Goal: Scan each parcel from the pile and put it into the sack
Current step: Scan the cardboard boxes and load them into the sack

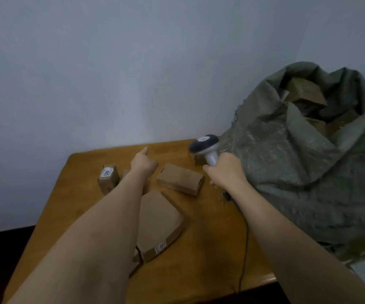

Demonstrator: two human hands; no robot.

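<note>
counter: we see brown wood, against a grey wall
parcels: loose on counter
sack: right, open, boxes inside
left hand: fingers straight, holding nothing
right hand: fingers wrapped round scanner

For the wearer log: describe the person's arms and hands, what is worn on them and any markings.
Both forearms are bare as far as the frame shows: no sleeves, gloves, watch, rings or bands are visible on the left hand or the right hand. No markings show. The picture is slightly blurred, so fine detail cannot be told.
</note>
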